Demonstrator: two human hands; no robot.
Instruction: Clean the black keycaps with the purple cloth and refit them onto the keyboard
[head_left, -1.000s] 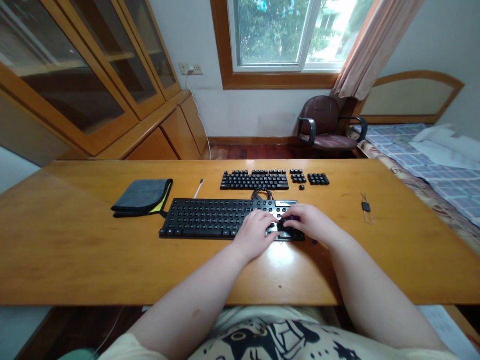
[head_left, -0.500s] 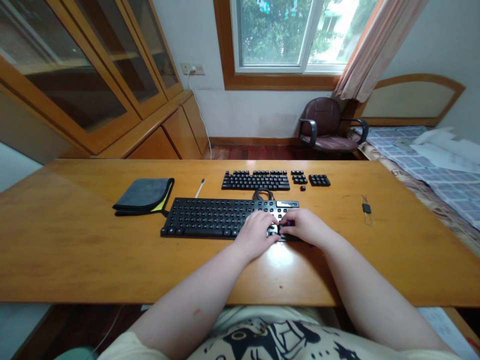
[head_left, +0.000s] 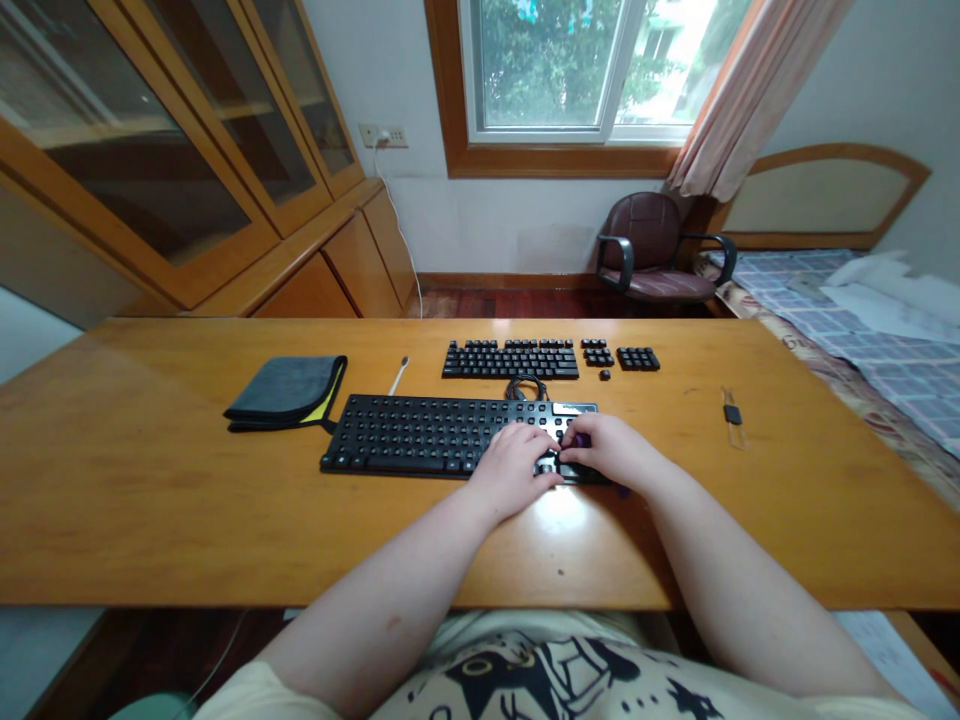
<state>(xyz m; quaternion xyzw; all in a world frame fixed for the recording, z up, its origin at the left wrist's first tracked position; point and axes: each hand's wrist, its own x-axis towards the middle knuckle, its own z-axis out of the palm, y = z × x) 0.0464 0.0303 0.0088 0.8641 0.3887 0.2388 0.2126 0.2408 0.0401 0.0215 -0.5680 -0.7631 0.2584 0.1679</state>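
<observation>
The black keyboard (head_left: pixel 405 435) lies on the desk, most of its keycaps off and small switch stems bare. A few caps remain along its bottom row. My left hand (head_left: pixel 514 462) rests over the keyboard's right part, fingers curved and thumb apart, holding nothing that shows. Close beside it, my right hand (head_left: pixel 604 450) is pinched over the number-pad end. Between its fingers shows a slim purple tool (head_left: pixel 583 440), mostly hidden by the hand. Behind the keyboard, the removed black keycaps (head_left: pixel 510 362) are laid out in keyboard order.
A folded grey cloth (head_left: pixel 285 390) with yellow lining lies left of a white brush (head_left: pixel 399 375). The keyboard's coiled cable (head_left: pixel 526 387) sits behind it. A wire keycap puller (head_left: pixel 733 415) lies to the right on the wooden desk (head_left: pixel 187 520).
My right hand has shifted very slightly, and more of the purple tool shows between its fingers. My left hand stays in place on the keyboard.
</observation>
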